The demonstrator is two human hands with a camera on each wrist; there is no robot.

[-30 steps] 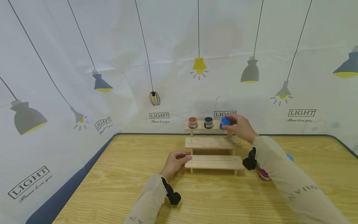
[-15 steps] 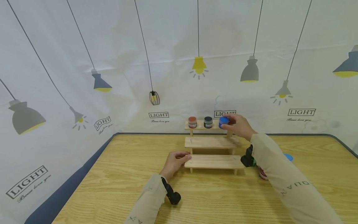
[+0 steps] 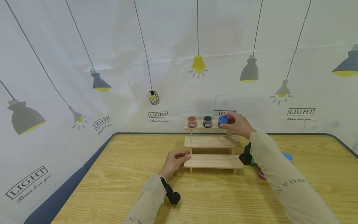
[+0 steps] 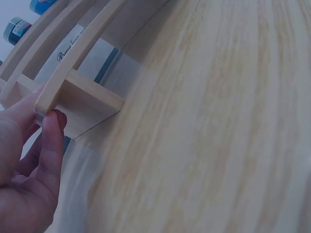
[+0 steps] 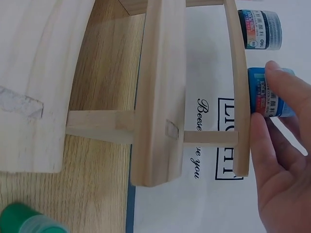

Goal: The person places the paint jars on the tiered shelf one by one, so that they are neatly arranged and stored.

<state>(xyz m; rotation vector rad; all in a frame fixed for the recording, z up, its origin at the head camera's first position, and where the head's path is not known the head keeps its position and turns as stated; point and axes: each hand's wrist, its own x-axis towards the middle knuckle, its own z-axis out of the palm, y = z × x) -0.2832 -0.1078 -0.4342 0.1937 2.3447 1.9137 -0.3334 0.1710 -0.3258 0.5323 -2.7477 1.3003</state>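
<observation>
A three-step wooden display stand (image 3: 211,142) is on the table. My left hand (image 3: 174,164) pinches the left end of its lowest shelf, thumb and fingers around the board in the left wrist view. At the top shelf's right part, my right hand (image 3: 240,125) holds a blue paint jar (image 3: 222,119) between thumb and fingers. The right wrist view shows that jar's base (image 5: 252,92) against the shelf, its label partly covered by fingers. A black-lidded paint jar (image 3: 207,122) and an orange-red one (image 3: 191,122) stand on the same shelf to its left.
Beside the stand's right end, partly behind my right sleeve, are a green jar (image 5: 19,218) and a dark red jar (image 3: 261,174). A light blue round top (image 3: 287,157) shows past the sleeve. Behind the wooden table (image 3: 112,186) hangs a lamp-printed cloth (image 3: 179,77).
My right hand has shifted slightly left with the blue paint jar, closer to the black-lidded one; the jar now sits straighter. My left hand keeps its hold on the stand.
</observation>
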